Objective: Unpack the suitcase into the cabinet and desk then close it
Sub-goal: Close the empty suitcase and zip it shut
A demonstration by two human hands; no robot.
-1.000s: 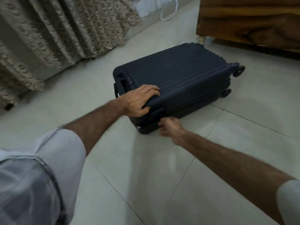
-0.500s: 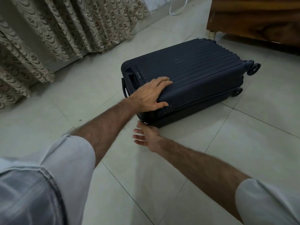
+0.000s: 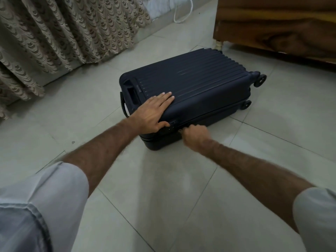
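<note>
At the upper left of the frame hangs a patterned curtain (image 3: 54,33); below it the tiled floor (image 3: 163,197) runs across the whole lower half. The left hand (image 3: 154,113) lies flat on the near corner of the dark suitcase (image 3: 190,84), fingers straight and together, thumb hooked over the edge. Keep that palm pressing down so the shell does not slide while the zip runs. Just right of it, at frame centre, the right hand (image 3: 195,136) is curled against the side seam, apparently pinching the zip pull, though blur hides the pull itself. Draw it steadily along the seam, following the corner rather than yanking. The suitcase lies closed on its side, wheels toward the wooden furniture (image 3: 272,24) at upper right.
</note>
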